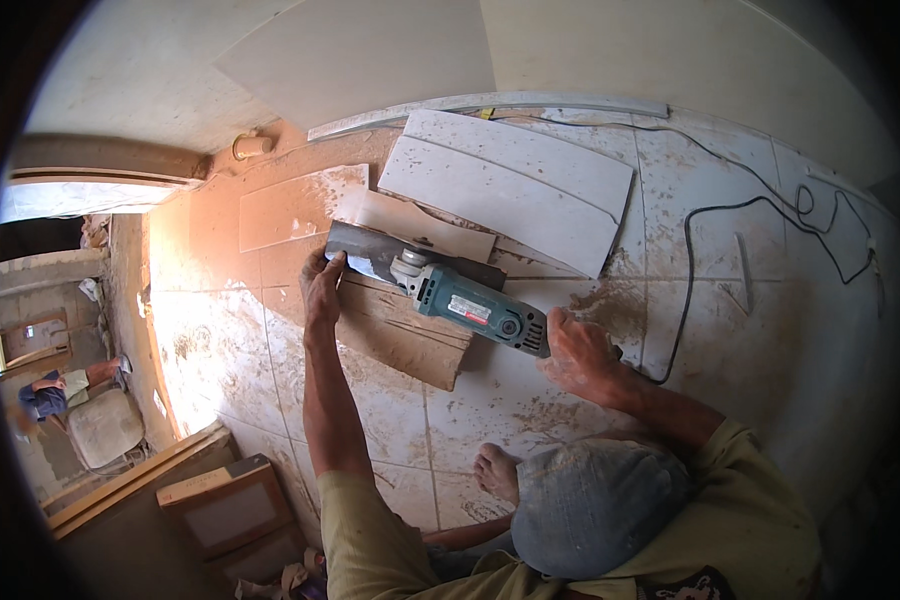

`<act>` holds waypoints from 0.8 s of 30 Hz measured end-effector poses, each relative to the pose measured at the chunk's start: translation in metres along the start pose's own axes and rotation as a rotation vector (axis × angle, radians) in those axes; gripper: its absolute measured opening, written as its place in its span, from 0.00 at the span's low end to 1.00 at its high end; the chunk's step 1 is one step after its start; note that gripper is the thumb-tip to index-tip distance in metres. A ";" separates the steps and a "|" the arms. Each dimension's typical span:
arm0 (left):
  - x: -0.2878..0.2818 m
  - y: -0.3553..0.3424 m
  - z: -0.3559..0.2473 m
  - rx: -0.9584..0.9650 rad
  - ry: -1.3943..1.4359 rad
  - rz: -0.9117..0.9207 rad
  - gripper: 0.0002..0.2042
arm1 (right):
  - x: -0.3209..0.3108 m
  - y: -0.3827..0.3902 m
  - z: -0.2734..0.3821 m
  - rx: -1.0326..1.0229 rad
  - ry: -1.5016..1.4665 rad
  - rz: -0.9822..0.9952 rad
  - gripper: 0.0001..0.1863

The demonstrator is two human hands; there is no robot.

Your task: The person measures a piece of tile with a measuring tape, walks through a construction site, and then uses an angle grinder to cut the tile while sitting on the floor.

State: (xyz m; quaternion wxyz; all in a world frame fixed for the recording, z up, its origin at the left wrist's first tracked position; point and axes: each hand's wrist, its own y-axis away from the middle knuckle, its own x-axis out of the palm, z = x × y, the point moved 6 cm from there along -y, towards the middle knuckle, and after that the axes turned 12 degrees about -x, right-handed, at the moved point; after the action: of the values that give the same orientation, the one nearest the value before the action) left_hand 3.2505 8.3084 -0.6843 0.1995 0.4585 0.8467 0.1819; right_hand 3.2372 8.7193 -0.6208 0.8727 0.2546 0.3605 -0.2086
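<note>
My right hand (582, 355) is wrapped round the rear end of a teal angle grinder (470, 308). The grinder's metal head points left and lies over a dark, glossy strip of tile (362, 248). Its disc is mostly hidden, so I cannot tell whether it touches the strip. With thumb on top, my left hand (322, 288) grips the strip's left end. Beneath the strip is a dusty brown slab (410, 335) with grooves along it, resting on the tiled floor.
Large pale tiles (510, 185) lie just beyond, beside a dust-covered tile piece (300, 208). A long metal bar (490, 100) runs along the wall. A black cable (687, 270) loops at right. Cardboard boxes (225, 505) stand lower left; another person (55, 393) is farther left. My bare foot (497, 472) is near.
</note>
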 end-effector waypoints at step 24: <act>0.000 0.000 0.001 0.035 0.069 0.016 0.16 | -0.002 0.004 -0.001 -0.001 -0.009 -0.041 0.26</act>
State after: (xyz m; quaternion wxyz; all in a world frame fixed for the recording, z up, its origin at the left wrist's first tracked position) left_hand 3.2515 8.3084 -0.6847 0.1607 0.4623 0.8524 0.1841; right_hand 3.2376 8.7236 -0.6185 0.8700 0.2457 0.3619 -0.2275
